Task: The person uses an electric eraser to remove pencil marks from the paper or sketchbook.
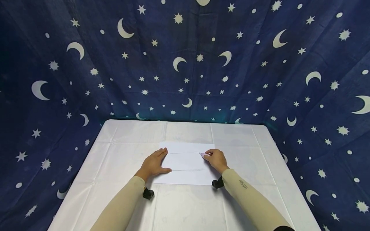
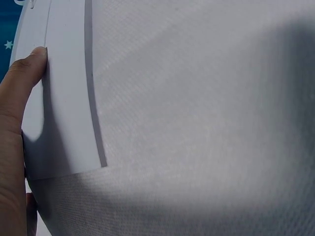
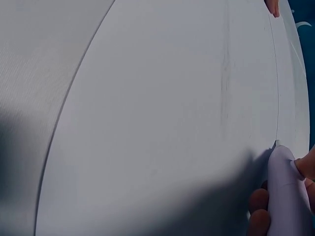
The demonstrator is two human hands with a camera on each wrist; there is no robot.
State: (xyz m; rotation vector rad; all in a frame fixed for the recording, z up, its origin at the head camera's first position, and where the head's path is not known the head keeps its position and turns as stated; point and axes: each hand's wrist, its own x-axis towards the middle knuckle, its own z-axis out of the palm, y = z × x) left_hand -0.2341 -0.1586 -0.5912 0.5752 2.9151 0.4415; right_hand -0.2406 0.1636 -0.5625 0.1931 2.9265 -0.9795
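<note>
A white sheet of paper (image 1: pixel 185 162) lies on the table. My left hand (image 1: pixel 153 163) rests flat on its left side, fingers straight and thumb spread out; the left wrist view shows the thumb (image 2: pixel 22 81) on the sheet. Near the sheet's right side, my right hand (image 1: pixel 217 160) grips a pale lilac utility knife (image 3: pixel 288 196), thumb on its slider. The small metal tip meets the paper at the end of a thin straight line (image 3: pixel 278 98), which runs left toward the other hand. Closer to me, a faint grey smudged line (image 3: pixel 225 73) crosses the sheet.
A white cloth with fold creases covers the table (image 1: pixel 127 134). Dark blue curtains (image 1: pixel 190 38) with moons and stars stand behind it and on both sides. Each wrist carries a black camera, the left camera (image 1: pixel 148 193) and the right camera (image 1: pixel 217 183), low over the table.
</note>
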